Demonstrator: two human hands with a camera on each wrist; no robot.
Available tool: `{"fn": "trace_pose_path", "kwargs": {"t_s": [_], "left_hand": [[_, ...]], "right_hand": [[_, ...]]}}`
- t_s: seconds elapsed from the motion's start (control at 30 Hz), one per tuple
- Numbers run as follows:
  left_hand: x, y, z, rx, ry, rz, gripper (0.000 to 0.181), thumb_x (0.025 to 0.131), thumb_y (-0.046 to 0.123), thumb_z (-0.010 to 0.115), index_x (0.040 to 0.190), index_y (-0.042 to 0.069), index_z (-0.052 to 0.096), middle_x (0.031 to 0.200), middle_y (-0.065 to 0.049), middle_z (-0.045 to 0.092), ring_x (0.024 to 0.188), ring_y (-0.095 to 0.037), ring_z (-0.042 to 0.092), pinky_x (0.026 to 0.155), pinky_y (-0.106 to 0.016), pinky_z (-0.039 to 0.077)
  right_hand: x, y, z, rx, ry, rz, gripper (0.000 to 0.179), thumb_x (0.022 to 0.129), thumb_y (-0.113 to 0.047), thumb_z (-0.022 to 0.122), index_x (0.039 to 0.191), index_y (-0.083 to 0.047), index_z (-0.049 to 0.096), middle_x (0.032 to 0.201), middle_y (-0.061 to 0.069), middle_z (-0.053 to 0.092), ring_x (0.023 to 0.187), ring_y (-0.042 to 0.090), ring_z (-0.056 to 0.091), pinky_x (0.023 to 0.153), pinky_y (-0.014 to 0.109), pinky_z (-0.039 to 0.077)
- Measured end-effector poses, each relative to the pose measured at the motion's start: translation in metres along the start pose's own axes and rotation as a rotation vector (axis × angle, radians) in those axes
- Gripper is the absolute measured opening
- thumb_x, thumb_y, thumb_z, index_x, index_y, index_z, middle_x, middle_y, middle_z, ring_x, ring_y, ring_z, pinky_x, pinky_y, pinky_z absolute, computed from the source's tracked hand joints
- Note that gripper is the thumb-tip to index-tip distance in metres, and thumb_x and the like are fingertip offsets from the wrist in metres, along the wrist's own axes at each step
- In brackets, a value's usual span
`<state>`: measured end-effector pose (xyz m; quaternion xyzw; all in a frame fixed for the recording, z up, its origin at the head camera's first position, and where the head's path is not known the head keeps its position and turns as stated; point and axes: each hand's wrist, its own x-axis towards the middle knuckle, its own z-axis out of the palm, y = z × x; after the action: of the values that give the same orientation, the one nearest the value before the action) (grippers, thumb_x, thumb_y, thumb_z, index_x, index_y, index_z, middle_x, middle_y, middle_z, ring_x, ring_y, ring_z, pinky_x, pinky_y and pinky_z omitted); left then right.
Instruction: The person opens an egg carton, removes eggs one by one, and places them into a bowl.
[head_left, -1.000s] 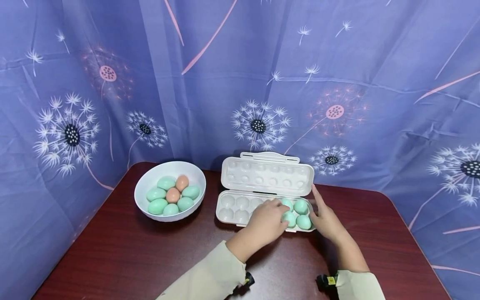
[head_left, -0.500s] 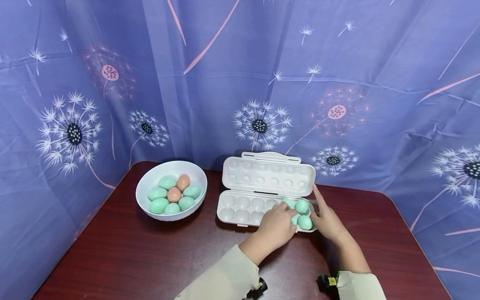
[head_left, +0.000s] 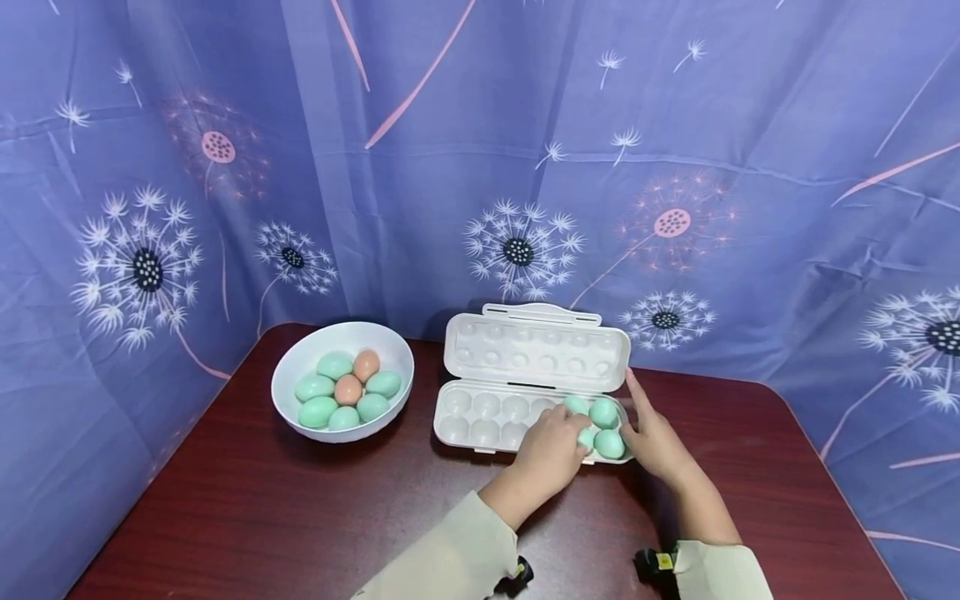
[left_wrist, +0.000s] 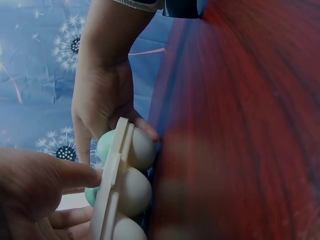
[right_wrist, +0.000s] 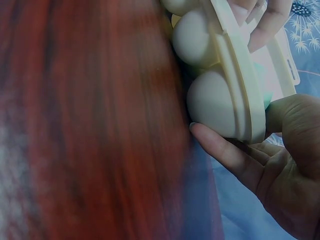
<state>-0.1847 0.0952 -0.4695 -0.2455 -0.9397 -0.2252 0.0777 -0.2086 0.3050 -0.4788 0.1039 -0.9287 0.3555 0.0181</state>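
A white plastic egg carton (head_left: 534,383) lies on the table with its lid up, several green eggs (head_left: 603,413) seated at its right end. My left hand (head_left: 549,446) reaches over the carton, fingers and thumb around a green egg (head_left: 586,441) in the front row. In the left wrist view, the left thumb lies along the carton's front rim (left_wrist: 111,177). My right hand (head_left: 658,442) rests at the carton's right end, fingers spread, one finger extended up beside the lid (head_left: 536,350). The right wrist view shows a right fingertip against the underside of the end cup (right_wrist: 214,102).
Left of the carton, a white bowl (head_left: 281,400) holds green eggs (head_left: 317,412) and two brown eggs (head_left: 348,390). The dark red table (head_left: 285,517) runs back to a blue dandelion-print curtain (head_left: 420,167). The carton's left cups (head_left: 484,432) hold no eggs.
Over the last second my left hand has moved a little right along the carton, and the egg at its fingers has shifted slightly right. The right hand has stayed in place.
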Motion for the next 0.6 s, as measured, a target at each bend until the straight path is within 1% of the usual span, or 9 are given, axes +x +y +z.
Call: {"fn": "trace_pose_path", "kwargs": {"t_s": [0.13, 0.3, 0.4, 0.47, 0.6], "left_hand": [[-0.0001, -0.0022, -0.0002, 0.01, 0.015, 0.012, 0.034, 0.086, 0.025, 0.078, 0.12, 0.023, 0.072, 0.106, -0.002, 0.068, 0.092, -0.017, 0.064, 0.072, -0.024, 0.053], [0.0003, -0.0038, -0.0008, 0.023, 0.024, 0.018, 0.034, 0.085, 0.026, 0.079, 0.117, 0.023, 0.071, 0.106, -0.002, 0.069, 0.09, -0.017, 0.065, 0.069, -0.024, 0.053], [0.0001, -0.0043, -0.0013, 0.03, 0.025, 0.021, 0.033, 0.084, 0.026, 0.08, 0.116, 0.024, 0.071, 0.106, -0.001, 0.069, 0.089, -0.016, 0.065, 0.068, -0.024, 0.052], [-0.0001, -0.0045, -0.0015, 0.033, 0.028, 0.023, 0.032, 0.084, 0.026, 0.08, 0.114, 0.024, 0.071, 0.104, 0.0, 0.069, 0.088, -0.015, 0.065, 0.068, -0.023, 0.052], [-0.0004, -0.0045, -0.0026, 0.033, 0.03, 0.026, 0.031, 0.083, 0.025, 0.081, 0.113, 0.024, 0.071, 0.102, 0.0, 0.069, 0.086, -0.015, 0.064, 0.066, -0.023, 0.051]], "right_hand": [[0.0005, -0.0001, 0.0001, 0.0, 0.0, -0.003, 0.09, 0.092, 0.006, 0.051, 0.164, -0.015, 0.002, 0.136, 0.026, 0.061, 0.103, 0.027, 0.063, 0.078, 0.022, 0.049], [0.0005, 0.0003, 0.0001, 0.007, -0.003, -0.002, 0.09, 0.092, 0.006, 0.051, 0.164, -0.015, 0.001, 0.136, 0.026, 0.061, 0.091, 0.022, 0.062, 0.073, 0.022, 0.048], [0.0006, 0.0007, 0.0007, 0.004, 0.001, -0.003, 0.09, 0.092, 0.006, 0.051, 0.164, -0.015, 0.001, 0.135, 0.026, 0.061, 0.09, 0.021, 0.061, 0.073, 0.022, 0.048], [0.0011, 0.0013, 0.0012, -0.002, 0.006, -0.005, 0.09, 0.092, 0.006, 0.051, 0.164, -0.015, 0.002, 0.135, 0.026, 0.061, 0.094, 0.022, 0.061, 0.075, 0.021, 0.048], [0.0011, 0.0018, 0.0017, 0.007, 0.007, -0.008, 0.09, 0.093, 0.006, 0.051, 0.164, -0.016, 0.002, 0.136, 0.026, 0.061, 0.095, 0.024, 0.062, 0.075, 0.021, 0.049]]}}
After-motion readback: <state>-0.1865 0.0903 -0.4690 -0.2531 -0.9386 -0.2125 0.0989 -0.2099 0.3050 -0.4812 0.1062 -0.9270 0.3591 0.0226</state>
